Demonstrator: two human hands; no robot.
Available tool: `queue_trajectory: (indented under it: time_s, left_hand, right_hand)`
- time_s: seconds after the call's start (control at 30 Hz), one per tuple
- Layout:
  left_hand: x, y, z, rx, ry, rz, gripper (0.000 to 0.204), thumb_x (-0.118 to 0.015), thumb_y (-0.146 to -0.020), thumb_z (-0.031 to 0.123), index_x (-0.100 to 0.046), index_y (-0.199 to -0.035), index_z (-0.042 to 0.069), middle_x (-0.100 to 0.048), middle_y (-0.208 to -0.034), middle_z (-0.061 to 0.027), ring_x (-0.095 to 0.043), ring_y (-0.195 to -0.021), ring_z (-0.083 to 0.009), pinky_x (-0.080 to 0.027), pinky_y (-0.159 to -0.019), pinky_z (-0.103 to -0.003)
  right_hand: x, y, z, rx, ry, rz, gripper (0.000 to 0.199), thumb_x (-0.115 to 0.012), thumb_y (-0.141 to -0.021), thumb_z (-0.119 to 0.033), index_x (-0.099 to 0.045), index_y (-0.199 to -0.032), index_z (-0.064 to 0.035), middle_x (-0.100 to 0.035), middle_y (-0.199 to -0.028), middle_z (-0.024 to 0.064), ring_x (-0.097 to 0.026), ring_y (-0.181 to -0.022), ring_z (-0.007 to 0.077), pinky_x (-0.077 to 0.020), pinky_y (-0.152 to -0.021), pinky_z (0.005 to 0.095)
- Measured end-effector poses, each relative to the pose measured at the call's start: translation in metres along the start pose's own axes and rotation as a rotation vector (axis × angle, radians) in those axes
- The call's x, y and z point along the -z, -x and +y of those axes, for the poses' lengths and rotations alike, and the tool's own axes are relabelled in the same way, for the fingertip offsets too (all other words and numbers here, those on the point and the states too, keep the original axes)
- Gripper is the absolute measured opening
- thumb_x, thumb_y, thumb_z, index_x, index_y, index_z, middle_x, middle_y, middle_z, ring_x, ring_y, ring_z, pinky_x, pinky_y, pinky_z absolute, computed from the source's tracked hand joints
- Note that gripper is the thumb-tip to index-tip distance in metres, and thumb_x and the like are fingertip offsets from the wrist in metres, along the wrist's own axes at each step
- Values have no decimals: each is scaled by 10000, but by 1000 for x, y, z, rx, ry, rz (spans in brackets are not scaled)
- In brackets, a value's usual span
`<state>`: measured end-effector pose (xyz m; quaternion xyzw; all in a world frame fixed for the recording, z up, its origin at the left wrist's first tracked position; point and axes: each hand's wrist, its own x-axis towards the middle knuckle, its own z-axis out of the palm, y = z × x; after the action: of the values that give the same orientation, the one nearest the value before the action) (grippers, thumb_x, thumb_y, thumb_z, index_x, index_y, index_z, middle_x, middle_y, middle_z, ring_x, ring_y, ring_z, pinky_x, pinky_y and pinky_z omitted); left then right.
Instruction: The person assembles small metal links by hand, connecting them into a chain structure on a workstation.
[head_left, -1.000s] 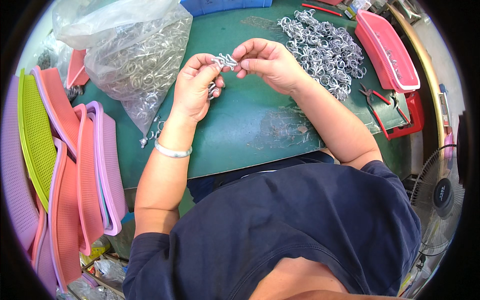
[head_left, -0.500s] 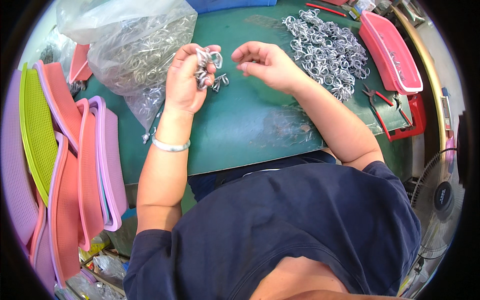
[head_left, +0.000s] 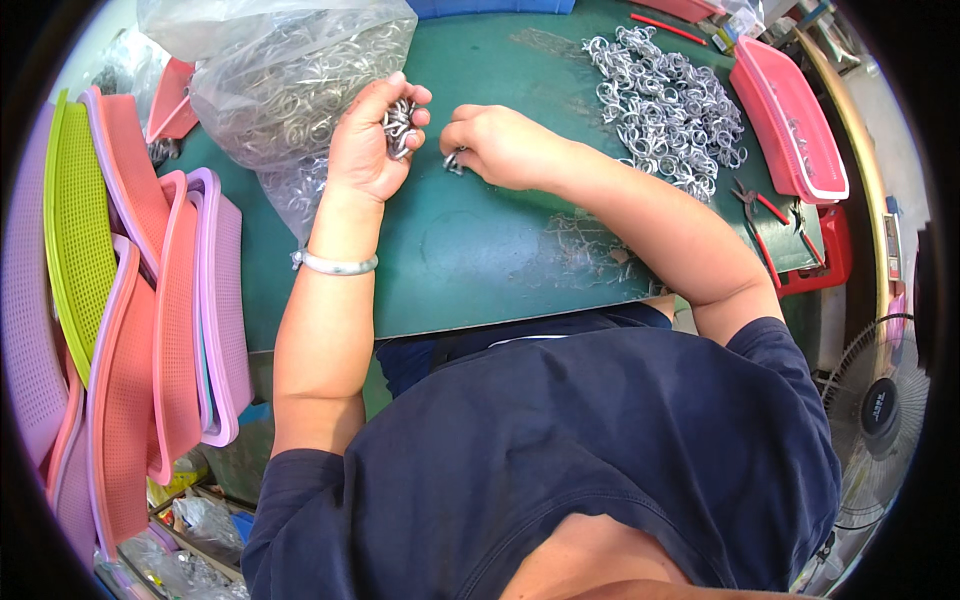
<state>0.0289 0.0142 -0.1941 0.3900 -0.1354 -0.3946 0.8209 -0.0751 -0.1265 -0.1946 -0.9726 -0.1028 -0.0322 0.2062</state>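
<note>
My left hand, turned palm up with curled fingers, holds a small bunch of silvery metal rings. Just to its right, low over the green tabletop, my right hand has its fingers pinched on a small silvery metal ring. Part of that ring is hidden by the fingers. Behind my left hand stands a clear plastic bag full of similar rings. A large loose pile of rings lies beyond my right forearm.
Pink basket at the right, with red-handled pliers near it on the green table. A red stick lies at the back. Stacked plastic baskets crowd the left; a fan stands at the right.
My right hand has come down and left onto the small ring on the table and pinched it. The rings in my left hand have sunk from the fingertips into the palm.
</note>
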Motion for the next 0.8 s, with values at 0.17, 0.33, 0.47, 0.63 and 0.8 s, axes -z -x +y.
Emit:
queue_trajectory:
  time_s: [0.17,0.33,0.47,0.63,0.8]
  left_hand:
    - [-9,6,-5,2,-340,63,104,-589,-813,148,-581,-871,61,-574,-747,-25,-500,-582,-80,-386,-445,-197]
    - [-28,17,-14,-2,-556,-88,220,-602,-794,95,-584,-1010,53,-561,-761,5,-485,-566,-44,-377,-446,-162]
    - [-36,23,-25,-158,-717,-183,191,-645,-754,60,-609,-941,47,-555,-742,28,-474,-565,-26,-372,-453,-156]
    - [-36,24,-32,-269,-896,-168,143,-665,-747,77,-620,-877,37,-556,-685,45,-452,-527,-10,-362,-450,-153]
    - [-37,24,-34,-225,-829,-150,99,-651,-760,72,-623,-844,28,-560,-695,41,-454,-578,-18,-363,-508,-162]
  right_hand:
    - [19,10,11,-227,-690,78,164,-612,-760,-54,-594,-916,-6,-599,-757,16,-536,-647,91,-438,-569,226]
    - [35,29,19,-357,-1315,72,140,-581,-813,-65,-588,-941,-10,-596,-758,23,-527,-628,72,-418,-524,195]
    - [33,39,20,-387,-1450,88,150,-580,-831,-110,-586,-939,-6,-597,-774,33,-545,-618,81,-429,-520,196]
    - [31,40,24,-360,-1480,86,180,-545,-861,-157,-576,-944,0,-597,-790,43,-562,-618,85,-446,-504,190]
    - [31,44,22,-371,-1498,107,213,-522,-876,-175,-556,-955,20,-596,-794,66,-581,-604,106,-468,-477,197]
